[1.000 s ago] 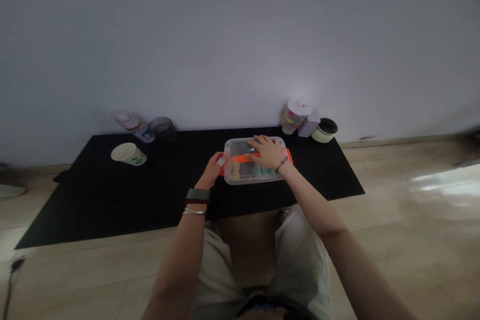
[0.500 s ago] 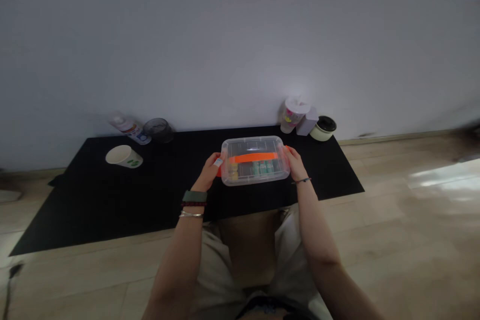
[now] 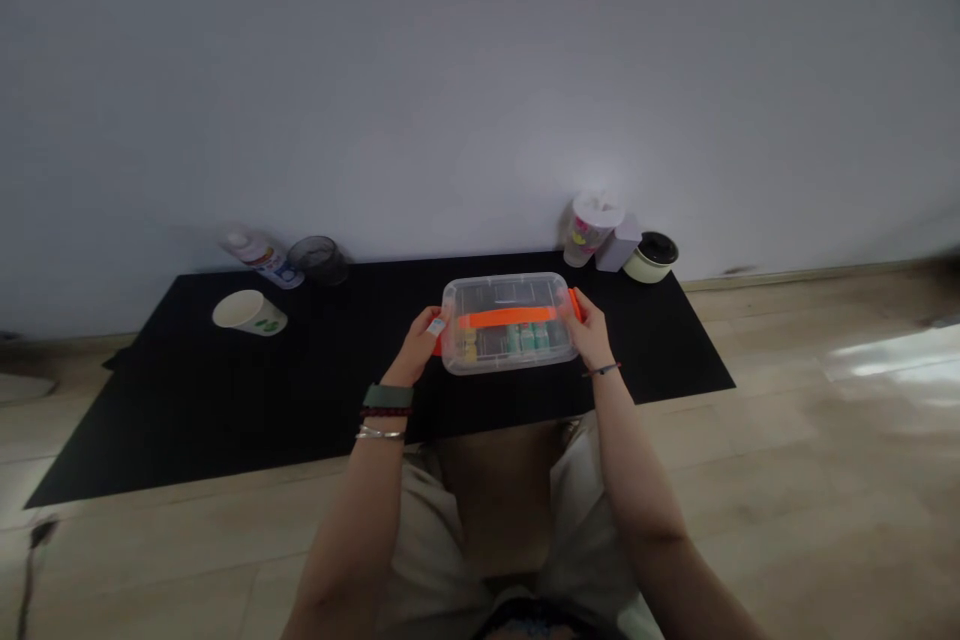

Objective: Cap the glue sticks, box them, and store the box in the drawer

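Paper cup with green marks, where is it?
In the head view, the paper cup sits on the left part of the black mat, in front of the bottle.

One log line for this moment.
left hand: grips clear box, left end | right hand: grips right end | box: lidded, on black mat

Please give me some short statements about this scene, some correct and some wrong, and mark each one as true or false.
1. The left hand and the right hand grip opposite ends of the clear box. True.
2. The box is over bare wooden floor. False: the black mat lies under it.
3. The paper cup is to the right of the box. False: it is to the left, apart from it.
4. An orange handle runs across the lid. True.
5. The left wrist is bare. False: it wears a watch band and bracelets.
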`<move>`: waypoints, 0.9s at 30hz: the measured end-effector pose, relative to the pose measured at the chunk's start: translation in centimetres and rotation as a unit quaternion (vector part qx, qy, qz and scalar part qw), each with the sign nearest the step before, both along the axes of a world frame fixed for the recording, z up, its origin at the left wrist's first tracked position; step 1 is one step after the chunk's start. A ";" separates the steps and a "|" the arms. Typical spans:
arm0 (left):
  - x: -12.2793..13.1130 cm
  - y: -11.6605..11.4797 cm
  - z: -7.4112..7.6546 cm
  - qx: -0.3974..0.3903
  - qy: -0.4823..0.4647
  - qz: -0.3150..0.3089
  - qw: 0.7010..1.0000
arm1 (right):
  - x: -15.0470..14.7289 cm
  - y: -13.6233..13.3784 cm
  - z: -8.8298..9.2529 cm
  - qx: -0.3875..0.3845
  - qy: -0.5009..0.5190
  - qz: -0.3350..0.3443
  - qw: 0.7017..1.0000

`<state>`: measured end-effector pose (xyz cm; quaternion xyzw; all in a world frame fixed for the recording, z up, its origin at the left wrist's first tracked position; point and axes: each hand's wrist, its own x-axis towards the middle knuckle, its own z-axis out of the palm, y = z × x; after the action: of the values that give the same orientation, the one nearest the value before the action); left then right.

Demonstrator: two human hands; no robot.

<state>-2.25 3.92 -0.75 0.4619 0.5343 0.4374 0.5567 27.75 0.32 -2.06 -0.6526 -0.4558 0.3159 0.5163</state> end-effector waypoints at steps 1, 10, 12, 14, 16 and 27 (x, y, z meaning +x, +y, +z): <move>0.0 0.0 0.0 0.000 0.000 0.001 1.000 | 0.0 -0.1 0.1 -0.002 -0.011 -0.002 1.000; 0.0 0.0 0.0 0.007 0.006 0.000 1.000 | -0.5 -0.5 1.5 0.008 -0.071 -0.001 0.997; 0.0 0.0 -0.1 0.006 0.005 -0.001 1.000 | -0.5 -0.5 1.5 0.009 -0.066 -0.003 0.998; 0.0 0.0 -0.4 0.004 0.009 0.006 1.000 | -0.5 -0.5 1.2 0.012 -0.055 -0.005 0.998; 0.0 -0.1 -0.6 0.004 0.017 0.026 1.000 | -0.4 -0.3 0.7 0.019 -0.033 -0.010 0.999; 0.4 -0.4 -1.1 0.012 -0.095 0.092 0.991 | -0.9 0.9 -0.6 0.071 0.039 -0.044 0.996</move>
<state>-1.84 3.51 -1.82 0.3738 0.5141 0.5351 0.5564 26.81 1.17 -2.62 -0.6212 -0.4273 0.2845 0.5922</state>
